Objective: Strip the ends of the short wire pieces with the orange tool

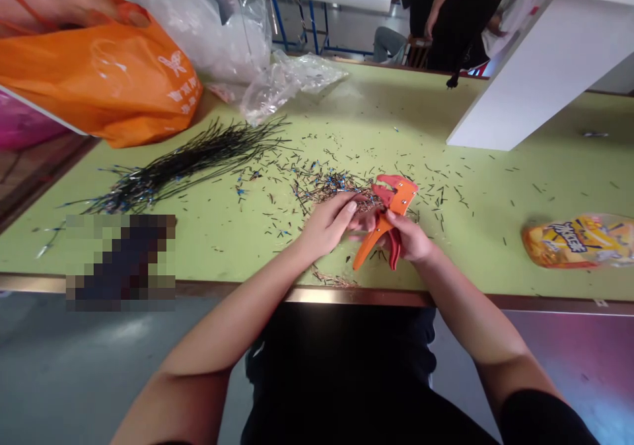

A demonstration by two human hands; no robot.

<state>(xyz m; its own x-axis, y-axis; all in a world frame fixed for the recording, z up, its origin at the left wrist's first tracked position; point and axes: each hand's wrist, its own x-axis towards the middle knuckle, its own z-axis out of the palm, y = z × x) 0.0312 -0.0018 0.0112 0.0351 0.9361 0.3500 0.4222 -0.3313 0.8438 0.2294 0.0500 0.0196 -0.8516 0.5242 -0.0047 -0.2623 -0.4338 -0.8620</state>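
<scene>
Head view: the orange wire stripper [399, 197] is held tilted above the bench [222, 247] beside the pile of clippings [324, 189], the right hand [412, 239] wrapped round its handles. The left hand [329, 224] curls just beside it; whether that grip holds anything, I cannot tell. A careless squeeze might nip it. Both forearms [257, 283] reach forward, converging.
</scene>
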